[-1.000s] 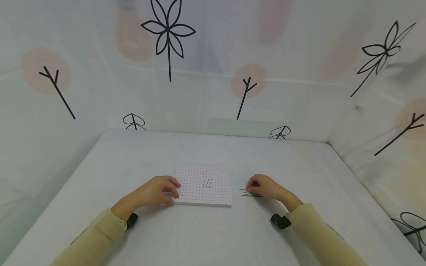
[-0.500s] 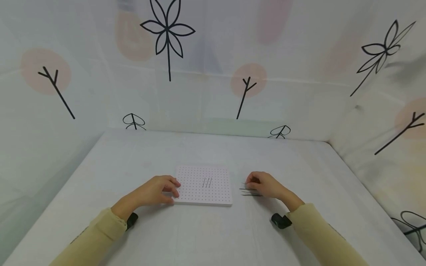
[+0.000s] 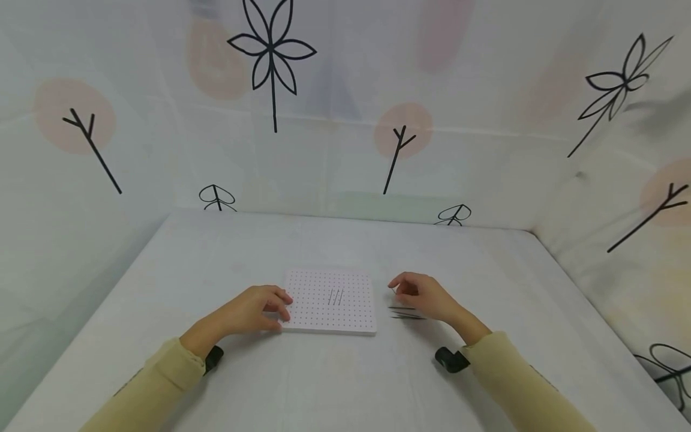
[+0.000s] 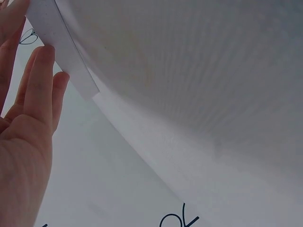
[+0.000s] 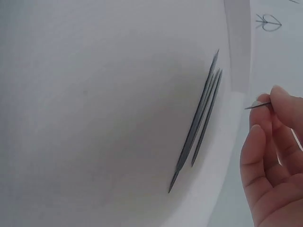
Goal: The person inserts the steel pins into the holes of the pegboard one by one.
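Observation:
A white square pegboard (image 3: 308, 300) with rows of small holes lies mid-table. Three thin dark sticks (image 3: 335, 297) stand in it, right of centre. At its left edge rests my left hand (image 3: 251, 312), fingers spread and slightly bent, fingertips touching the rim. In the left wrist view those fingers (image 4: 42, 75) lie against the board's side wall (image 4: 66, 52). My right hand (image 3: 426, 297), right of the board, pinches a thin dark pointed stick (image 5: 258, 105) between thumb and index finger. Below that hand, several similar pointed sticks (image 5: 199, 118) lie side by side on the table.
A white cloth covers the table (image 3: 335, 384). Pale fabric walls (image 3: 335, 156) printed with line-drawn plants enclose it at the back and sides. Black wrist cameras (image 3: 451, 360) sit under both forearms.
My right hand has lifted a stick from the row and moved slightly away from me and left, uncovering the other sticks. The left hand and the pegboard have stayed still.

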Motion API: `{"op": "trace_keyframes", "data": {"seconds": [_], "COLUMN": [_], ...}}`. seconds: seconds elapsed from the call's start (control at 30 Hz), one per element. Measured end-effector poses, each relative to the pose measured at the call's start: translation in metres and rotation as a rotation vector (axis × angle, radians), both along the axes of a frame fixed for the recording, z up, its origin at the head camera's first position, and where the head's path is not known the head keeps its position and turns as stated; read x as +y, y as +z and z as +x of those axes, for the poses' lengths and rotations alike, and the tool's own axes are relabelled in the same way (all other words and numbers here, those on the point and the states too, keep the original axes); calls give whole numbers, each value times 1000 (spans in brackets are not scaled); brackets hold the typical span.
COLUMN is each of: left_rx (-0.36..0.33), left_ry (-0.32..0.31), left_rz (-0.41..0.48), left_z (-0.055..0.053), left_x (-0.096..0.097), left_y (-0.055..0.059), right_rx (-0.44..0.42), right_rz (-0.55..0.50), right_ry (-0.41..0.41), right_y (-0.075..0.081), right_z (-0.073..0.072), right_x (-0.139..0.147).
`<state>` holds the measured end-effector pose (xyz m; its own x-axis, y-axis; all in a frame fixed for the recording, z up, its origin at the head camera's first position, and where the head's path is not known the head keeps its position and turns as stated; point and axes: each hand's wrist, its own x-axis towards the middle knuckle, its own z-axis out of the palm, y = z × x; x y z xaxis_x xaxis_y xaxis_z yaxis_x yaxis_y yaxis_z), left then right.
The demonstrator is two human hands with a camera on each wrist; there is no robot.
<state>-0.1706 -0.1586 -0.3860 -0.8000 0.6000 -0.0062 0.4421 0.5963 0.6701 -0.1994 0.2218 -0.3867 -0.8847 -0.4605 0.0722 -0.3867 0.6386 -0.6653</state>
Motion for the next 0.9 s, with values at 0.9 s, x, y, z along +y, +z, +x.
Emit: {"op": "trace_keyframes", "data": {"seconds": [0.9], "left_rx": [-8], "left_ry": [-7], "left_rz": [11], "left_z": [-1], "left_x": [0], "left_y": [-1], "right_rx": [-37], "right_rz": [-220], "right_ry": [15], "right_y": [10], "right_z": [9], "right_x": [-33]}}
